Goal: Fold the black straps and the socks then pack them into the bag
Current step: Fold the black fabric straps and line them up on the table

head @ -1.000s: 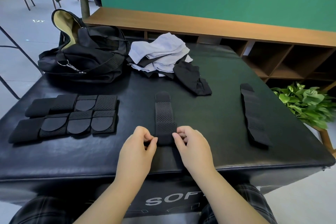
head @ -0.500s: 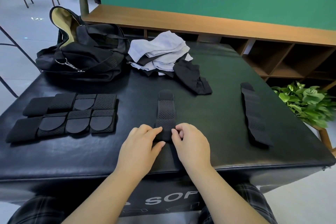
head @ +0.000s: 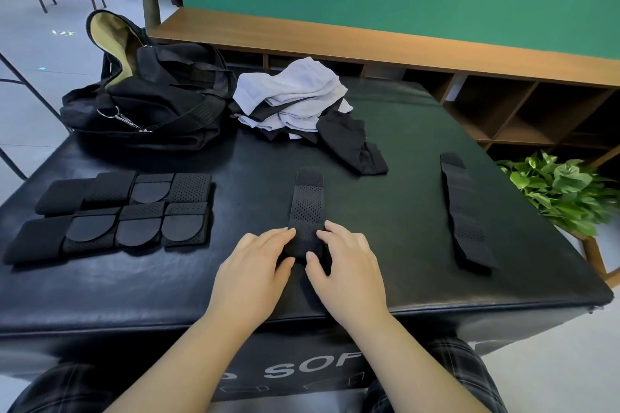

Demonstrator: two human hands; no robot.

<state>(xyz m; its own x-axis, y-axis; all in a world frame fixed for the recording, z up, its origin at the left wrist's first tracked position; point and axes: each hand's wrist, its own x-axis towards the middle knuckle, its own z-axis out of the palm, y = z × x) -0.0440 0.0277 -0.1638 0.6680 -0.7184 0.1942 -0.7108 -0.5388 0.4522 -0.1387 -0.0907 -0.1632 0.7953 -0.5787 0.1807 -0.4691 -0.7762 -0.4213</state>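
Black padded table [head: 402, 211]; left hand [head: 251, 271], right hand [head: 349, 268] pinch strap [head: 307, 208], near end hidden.

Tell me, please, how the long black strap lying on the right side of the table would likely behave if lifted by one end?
The long strap would probably droop: it lies flat and slightly wavy. Its perforated mesh looks light. It seems unlikely to roll.
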